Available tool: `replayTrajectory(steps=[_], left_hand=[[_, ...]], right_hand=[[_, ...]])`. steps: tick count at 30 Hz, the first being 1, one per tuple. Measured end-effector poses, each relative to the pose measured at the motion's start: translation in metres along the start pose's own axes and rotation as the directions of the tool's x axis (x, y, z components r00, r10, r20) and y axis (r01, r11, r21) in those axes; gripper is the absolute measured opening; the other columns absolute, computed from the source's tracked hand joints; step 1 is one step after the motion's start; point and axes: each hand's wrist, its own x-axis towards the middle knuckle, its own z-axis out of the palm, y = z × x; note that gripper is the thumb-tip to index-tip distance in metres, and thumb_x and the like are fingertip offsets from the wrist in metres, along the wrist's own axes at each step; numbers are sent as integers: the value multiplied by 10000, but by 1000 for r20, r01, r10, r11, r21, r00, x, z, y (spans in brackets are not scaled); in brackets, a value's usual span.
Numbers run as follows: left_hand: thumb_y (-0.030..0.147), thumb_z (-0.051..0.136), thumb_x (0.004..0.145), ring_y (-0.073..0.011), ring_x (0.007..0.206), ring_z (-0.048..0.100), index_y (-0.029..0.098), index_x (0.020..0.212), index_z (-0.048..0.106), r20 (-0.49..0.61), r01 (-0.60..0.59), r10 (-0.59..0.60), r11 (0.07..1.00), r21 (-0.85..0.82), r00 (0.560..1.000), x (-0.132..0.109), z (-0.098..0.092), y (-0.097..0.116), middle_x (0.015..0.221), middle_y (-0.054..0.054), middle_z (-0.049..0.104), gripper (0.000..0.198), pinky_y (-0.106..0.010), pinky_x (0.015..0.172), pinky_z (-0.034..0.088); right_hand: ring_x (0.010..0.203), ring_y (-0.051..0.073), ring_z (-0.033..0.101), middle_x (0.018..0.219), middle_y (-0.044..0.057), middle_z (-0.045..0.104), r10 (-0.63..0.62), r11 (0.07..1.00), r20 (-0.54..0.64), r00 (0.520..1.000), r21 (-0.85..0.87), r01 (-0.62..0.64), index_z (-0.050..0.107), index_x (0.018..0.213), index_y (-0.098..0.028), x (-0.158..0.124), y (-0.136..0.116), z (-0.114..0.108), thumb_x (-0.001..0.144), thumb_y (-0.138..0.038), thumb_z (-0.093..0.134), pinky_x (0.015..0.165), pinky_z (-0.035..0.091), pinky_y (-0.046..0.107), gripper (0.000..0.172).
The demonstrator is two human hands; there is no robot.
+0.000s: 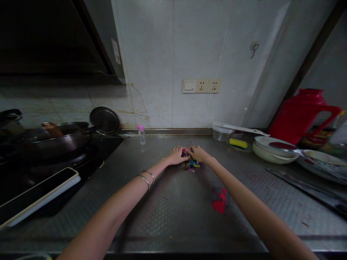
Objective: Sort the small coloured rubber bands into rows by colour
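Note:
A small heap of colourful little bands or clips (191, 163) lies on the steel counter (173, 209), far from me near the middle. My left hand (176, 156) rests on its left side, with bracelets on that wrist. My right hand (198, 154) rests on its right side. Both hands lie over the heap with fingers curved down onto it, fingertips meeting at the top. Whether either hand grips any pieces is too small to tell.
A dark wok (62, 139) sits on the stove at left, with a lid (105, 121) leaning on the wall. A small pink-capped bottle (141, 134) stands behind. Plates (271, 148), a yellow sponge (238, 143) and a red jug (300, 113) fill the right. A red mark (220, 202) lies on the counter.

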Motion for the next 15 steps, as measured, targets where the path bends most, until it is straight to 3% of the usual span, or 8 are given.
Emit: replayTrajectory(steps=[2,7,12,15], left_hand=[[561,459,729,-290,1119,421,124,1175,413,-29,-46,48,998,46,998,3,9,7,1200,-156,477,626,-393,902,348],[411,493,741,-265,1107,435,96,1123,429,-105,-47,53,997,62,993,8,20,13,1163,-166,488,500,-360,916,343],[306,434,784,-202,835,574,124,1060,469,-39,26,-28,998,-51,999,11,13,3,959,-114,600,333,-290,712,433],[283,429,787,-184,778,577,128,973,535,-80,56,-63,995,-78,995,13,1,-12,880,-95,623,264,-274,683,432]], right_hand=[[1031,282,481,1117,168,517,-26,999,-29,999,-29,26,500,1154,-185,-2,-7,5,884,-353,337,816,368,373,357],[879,211,565,1025,173,549,113,987,-102,988,124,-100,464,1085,-113,0,-15,10,909,-321,271,720,379,275,334],[791,172,578,887,123,617,116,944,-156,981,324,-60,515,955,-138,10,-10,9,888,-333,347,630,345,217,266],[707,150,565,792,85,629,182,907,-241,953,416,-68,549,858,-153,19,-5,4,877,-361,357,586,325,205,284]])
